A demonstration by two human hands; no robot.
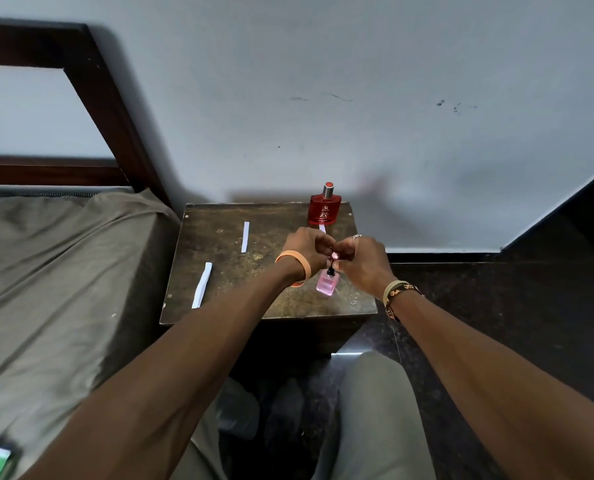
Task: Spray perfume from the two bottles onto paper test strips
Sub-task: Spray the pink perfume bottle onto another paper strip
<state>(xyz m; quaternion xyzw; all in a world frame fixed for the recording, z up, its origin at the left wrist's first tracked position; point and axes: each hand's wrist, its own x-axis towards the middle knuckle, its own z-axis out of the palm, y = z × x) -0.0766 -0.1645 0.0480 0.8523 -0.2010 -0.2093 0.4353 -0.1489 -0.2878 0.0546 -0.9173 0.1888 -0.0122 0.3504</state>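
Head camera, looking down on a worn wooden tabletop (219,296) beside a bed (63,254). Left hand (309,249) and right hand (361,258) joined fingertip to fingertip, fingers of both curled tight and pinching a small pink cap (335,255), seemingly the bottle's own. Directly beneath that pinch, upright on the tabletop: the small pink perfume bottle (327,285), black nozzle (330,271) bare, long axis vertical and aimed up at the fingers; contact with either hand not clear. Red perfume bottle (324,209) standing beyond the hands at the far edge. One paper strip (322,229) half hidden behind the hands; far strip (245,237) and near strip (202,285) lying well to the left, on the left hand's side. Likely next: cap set aside, pink bottle lifted toward a strip.
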